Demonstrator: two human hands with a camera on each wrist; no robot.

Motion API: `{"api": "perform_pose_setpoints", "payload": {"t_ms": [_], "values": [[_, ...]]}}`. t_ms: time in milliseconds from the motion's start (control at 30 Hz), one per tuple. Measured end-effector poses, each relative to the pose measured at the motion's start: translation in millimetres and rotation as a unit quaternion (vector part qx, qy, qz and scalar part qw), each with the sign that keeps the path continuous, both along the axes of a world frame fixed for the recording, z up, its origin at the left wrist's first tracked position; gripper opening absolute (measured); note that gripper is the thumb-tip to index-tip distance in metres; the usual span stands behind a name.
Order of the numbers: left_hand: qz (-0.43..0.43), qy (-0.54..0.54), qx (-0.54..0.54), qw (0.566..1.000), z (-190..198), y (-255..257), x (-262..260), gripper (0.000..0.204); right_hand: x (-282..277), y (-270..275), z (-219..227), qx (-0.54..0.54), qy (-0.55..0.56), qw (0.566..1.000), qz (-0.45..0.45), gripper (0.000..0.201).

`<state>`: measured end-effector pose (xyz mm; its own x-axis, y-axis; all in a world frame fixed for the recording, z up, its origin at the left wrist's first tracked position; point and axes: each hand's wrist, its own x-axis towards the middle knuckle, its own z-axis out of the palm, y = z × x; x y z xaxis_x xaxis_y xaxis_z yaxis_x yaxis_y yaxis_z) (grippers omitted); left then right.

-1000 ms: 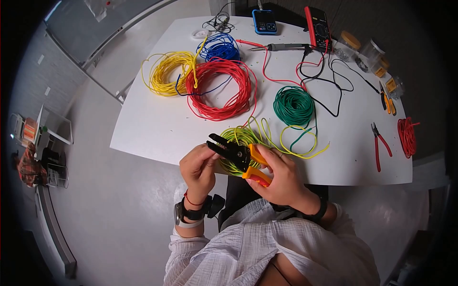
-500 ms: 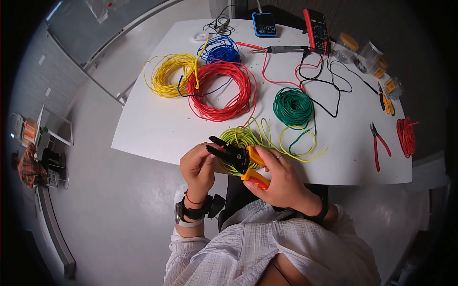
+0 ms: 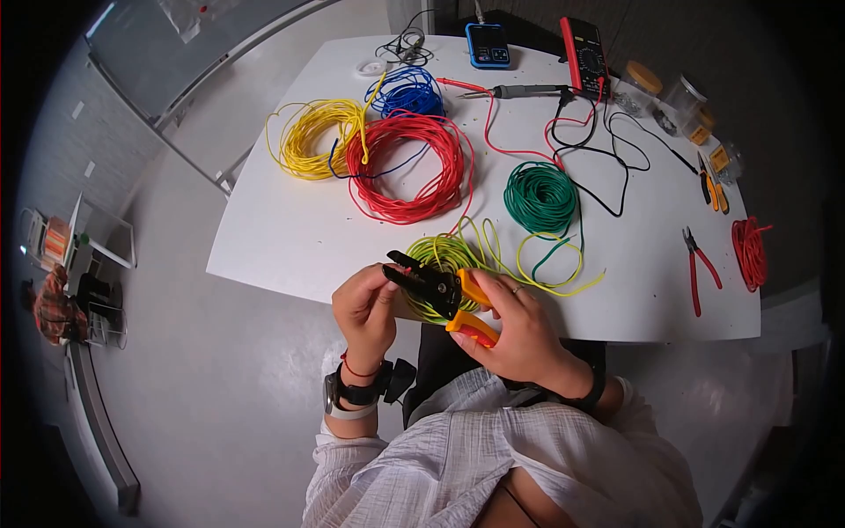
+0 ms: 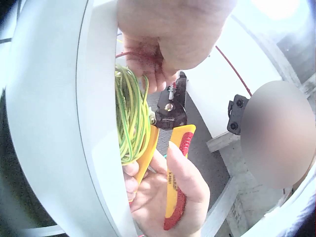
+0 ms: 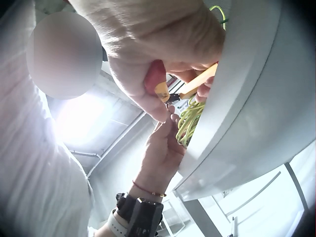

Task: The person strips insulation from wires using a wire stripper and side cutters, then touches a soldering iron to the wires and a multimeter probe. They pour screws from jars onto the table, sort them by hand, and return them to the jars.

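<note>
My right hand (image 3: 524, 330) grips the yellow-and-red handles of a wire stripper (image 3: 440, 289), whose black jaws stand apart and point at my left hand (image 3: 365, 308). Between the left thumb and fingers a thin red wire (image 4: 132, 53) is pinched close to the jaws. In the left wrist view a small red piece shows within the black jaws; the fingers hide much of the wire. Behind the tool lies a yellow-green wire coil (image 3: 453, 253) at the table's front edge.
Beyond my hands lie red (image 3: 449, 176), yellow (image 3: 304, 145), blue (image 3: 414, 92) and green (image 3: 540, 195) wire coils. A soldering iron (image 3: 528, 90) and a multimeter (image 3: 585, 57) are at the back. Red-handled cutters (image 3: 700, 273) and a small red coil (image 3: 750, 255) lie right.
The wire stripper has turned slightly in my right hand, and a bit of red now shows between its jaws. Both hands stay nearly in place.
</note>
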<state>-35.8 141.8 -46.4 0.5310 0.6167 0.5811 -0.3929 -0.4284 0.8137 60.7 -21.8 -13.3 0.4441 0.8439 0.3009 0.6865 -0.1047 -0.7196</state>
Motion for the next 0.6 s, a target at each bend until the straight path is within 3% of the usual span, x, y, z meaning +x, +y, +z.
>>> {"api": "perform_pose_setpoints", "payload": {"t_ms": [600], "values": [[0.009, -0.004, 0.005, 1.0, -1.8, -0.2, 0.3, 0.007, 0.3, 2.1, -3.8, 0.03, -0.038, 0.999, -0.023, 0.065]]}}
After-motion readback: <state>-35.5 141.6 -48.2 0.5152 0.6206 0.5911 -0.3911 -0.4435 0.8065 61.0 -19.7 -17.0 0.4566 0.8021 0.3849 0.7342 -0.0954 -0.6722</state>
